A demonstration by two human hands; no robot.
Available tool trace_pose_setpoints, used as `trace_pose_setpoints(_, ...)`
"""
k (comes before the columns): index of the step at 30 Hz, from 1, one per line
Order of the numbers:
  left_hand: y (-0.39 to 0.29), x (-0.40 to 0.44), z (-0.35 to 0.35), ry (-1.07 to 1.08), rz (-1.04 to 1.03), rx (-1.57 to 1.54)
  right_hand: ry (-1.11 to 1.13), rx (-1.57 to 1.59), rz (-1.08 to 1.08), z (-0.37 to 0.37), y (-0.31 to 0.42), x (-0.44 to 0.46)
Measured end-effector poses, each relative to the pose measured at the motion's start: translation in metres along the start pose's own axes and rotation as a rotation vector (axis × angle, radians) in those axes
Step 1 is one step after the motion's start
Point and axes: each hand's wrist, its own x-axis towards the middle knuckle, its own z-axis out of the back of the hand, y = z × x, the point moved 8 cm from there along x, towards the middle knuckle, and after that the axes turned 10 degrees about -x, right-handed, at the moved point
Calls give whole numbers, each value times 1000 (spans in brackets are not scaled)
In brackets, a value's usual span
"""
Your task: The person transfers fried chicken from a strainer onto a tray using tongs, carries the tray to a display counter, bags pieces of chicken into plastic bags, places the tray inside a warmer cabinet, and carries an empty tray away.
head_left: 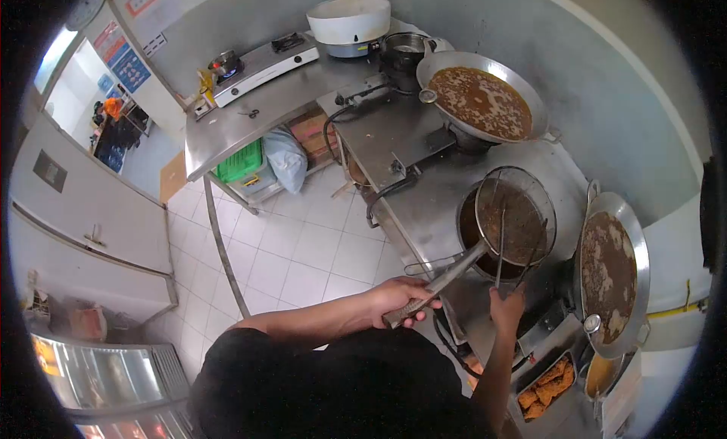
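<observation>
My left hand (401,299) is wrapped round the long metal handle of a round mesh strainer (519,204). The strainer's basket is held over a dark pot (471,231) on the steel counter, covering much of its opening. My right hand (507,309) grips a pair of metal tongs (500,246), with its two arms spread and reaching over the mesh. I cannot make out any food between the tongs. Brown bits or residue show on the mesh or in the pot below.
Two large woks of bubbling oil stand nearby, one wok (485,91) at the back and another wok (609,272) at the right. A tray of fried pieces (547,386) is at lower right. A gas stove (265,68) with a lit burner sits at the back left.
</observation>
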Motion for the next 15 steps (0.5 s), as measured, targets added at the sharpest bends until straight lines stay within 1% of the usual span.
trace_pose_setpoints(3,-8,13,-6,27,2,-7,-208,-69,32,-17,-26,26)
trace_pose_setpoints(6,-20,35,-8,64,2,-36,-18,551,-210,0,1,26)
trace_pose_setpoints(7,-24,40,-12,84,2,-51,16,689,-186,-3,6,36)
trace_pose_setpoints(8,-30,41,-14,44,-41,-35,45,829,-166,-11,7,47)
trace_pose_setpoints(9,-33,48,-11,50,-55,-48,67,968,-151,-17,6,55)
trace_pose_setpoints(11,-31,72,-5,79,-38,-52,44,1092,-132,-14,12,60)
trace_pose_setpoints(12,-32,76,-7,94,-17,-5,41,1105,-173,-7,17,59)
trace_pose_setpoints(15,-38,39,-25,80,-40,97,90,1093,-231,-9,14,59)
